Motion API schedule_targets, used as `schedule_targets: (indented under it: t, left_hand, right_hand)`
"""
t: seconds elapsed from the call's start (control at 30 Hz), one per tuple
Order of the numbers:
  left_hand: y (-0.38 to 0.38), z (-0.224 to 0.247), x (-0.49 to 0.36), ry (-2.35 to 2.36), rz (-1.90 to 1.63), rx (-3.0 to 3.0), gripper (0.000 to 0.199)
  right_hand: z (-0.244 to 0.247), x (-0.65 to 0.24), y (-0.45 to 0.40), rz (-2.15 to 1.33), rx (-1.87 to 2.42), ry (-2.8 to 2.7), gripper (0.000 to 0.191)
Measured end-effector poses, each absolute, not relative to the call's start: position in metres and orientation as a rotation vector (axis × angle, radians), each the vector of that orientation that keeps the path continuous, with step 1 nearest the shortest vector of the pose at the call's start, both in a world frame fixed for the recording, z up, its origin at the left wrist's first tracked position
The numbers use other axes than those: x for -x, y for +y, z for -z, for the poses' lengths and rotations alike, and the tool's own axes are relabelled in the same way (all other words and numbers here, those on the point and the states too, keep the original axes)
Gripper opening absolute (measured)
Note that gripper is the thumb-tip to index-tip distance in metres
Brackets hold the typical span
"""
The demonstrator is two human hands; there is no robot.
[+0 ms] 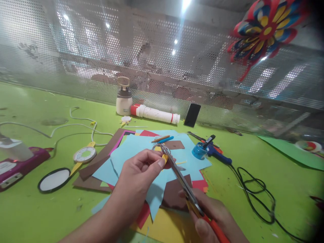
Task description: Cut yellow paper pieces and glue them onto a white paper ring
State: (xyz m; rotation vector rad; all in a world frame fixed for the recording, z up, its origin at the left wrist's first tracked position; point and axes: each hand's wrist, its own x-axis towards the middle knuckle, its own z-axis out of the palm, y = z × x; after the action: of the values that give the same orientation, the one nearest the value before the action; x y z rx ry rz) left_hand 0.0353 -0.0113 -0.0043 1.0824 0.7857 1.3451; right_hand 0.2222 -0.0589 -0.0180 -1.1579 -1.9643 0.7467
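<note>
Yellow piece [165,158] tight between closed left fingers [157,166]

The long metal scissors [182,179] show silver-grey blades and red-orange handles. The small paper piece [165,158] is yellow. The broad paper sheets [136,145] are light blue; the flat card piece [174,193] is dark brown. The smooth tabletop [37,216] is lime green. The perforated panel [96,44] bears a regular dot pattern. The petalled flower ornament [267,32] combines red, blue, white and yellow.

two hands [141,168] [214,206], one pair of scissors [182,181], two pen-like sticks [160,139] [166,139], one sprayer [124,104]
</note>
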Motion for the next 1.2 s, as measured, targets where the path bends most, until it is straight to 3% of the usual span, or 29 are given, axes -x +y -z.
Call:
schedule_targets:
  t: [0.6, 0.8, 0.9, 1.0, 1.2]
  left_hand:
    - [-0.008, 0.005, -0.036, 0.844, -1.303, -1.019, 0.019]
    - [-0.012, 0.003, -0.036, 0.771, -1.175, -1.015, 0.02]
    - [-0.012, 0.005, -0.038, 0.722, -1.099, -0.989, 0.018]
    - [-0.013, 0.007, -0.041, 0.706, -1.035, -0.954, 0.018]
    - [-0.016, 0.007, -0.05, 0.685, -0.912, -0.985, 0.018]
  right_hand:
    - [0.016, -0.232, -0.055, -0.824, 1.28, -1.781, 0.046]
    - [0.016, -0.234, -0.049, -1.12, 1.313, -1.642, 0.045]
    - [0.012, -0.235, -0.047, -1.196, 1.306, -1.593, 0.035]
    - [0.01, -0.236, -0.045, -1.24, 1.234, -1.514, 0.027]
    - [0.012, -0.244, -0.04, -1.316, 1.007, -1.446, 0.027]
